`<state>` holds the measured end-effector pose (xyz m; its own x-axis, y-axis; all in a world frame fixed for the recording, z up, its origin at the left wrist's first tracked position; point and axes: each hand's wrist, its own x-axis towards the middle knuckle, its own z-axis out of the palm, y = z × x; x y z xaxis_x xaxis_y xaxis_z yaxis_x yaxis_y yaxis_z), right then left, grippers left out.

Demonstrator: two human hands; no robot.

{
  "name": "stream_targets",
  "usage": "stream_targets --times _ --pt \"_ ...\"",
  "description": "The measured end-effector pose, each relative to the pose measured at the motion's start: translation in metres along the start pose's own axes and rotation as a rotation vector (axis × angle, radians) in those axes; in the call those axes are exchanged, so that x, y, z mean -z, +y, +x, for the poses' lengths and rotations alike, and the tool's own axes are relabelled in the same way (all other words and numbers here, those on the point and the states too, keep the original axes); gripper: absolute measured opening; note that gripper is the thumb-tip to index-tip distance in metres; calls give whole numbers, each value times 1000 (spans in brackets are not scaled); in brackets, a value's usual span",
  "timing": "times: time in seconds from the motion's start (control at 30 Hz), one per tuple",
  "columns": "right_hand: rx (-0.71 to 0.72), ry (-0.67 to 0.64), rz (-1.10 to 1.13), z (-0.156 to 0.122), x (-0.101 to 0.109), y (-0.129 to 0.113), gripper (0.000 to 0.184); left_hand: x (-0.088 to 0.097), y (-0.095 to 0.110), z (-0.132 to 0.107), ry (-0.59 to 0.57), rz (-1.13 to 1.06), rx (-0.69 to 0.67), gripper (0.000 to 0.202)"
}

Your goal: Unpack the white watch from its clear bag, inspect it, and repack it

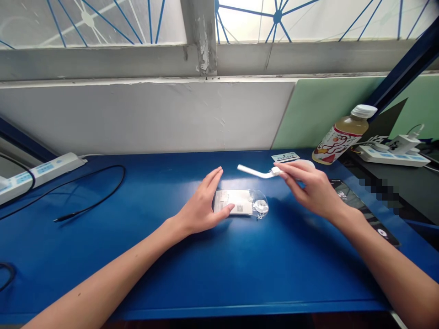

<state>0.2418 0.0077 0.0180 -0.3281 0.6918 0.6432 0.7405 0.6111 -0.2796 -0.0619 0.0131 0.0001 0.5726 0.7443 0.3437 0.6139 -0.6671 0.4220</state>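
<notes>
My right hand point(308, 185) is closed in a pinch on a white bent stick point(255, 172), holding it above the table. Its thin arm points left, and a rounded white part shows behind my fingers; I cannot make out its exact kind. My left hand point(202, 205) has its fingers stretched out beside a clear plastic packet point(240, 202) lying flat on the blue table. The thumb lies over the packet's printed white label, which bears a small square code. At the packet's rounded right end are a white disc and a short chain.
A drink bottle point(341, 135) leans at the back right near a printed card point(285, 157). A phone point(363, 210) lies right of my right hand. Power strips point(394, 155) stand at both sides, and a black cable point(103, 203) curls on the left. A wall closes the back.
</notes>
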Motion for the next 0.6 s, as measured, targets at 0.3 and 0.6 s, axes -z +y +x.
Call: stream_targets --times 0.3,0.6 --pt "206 41 246 9 -8 -47 16 -2 16 0 366 71 -376 47" --pt "-283 118 904 67 -23 -86 20 4 44 -3 165 -568 32 28"
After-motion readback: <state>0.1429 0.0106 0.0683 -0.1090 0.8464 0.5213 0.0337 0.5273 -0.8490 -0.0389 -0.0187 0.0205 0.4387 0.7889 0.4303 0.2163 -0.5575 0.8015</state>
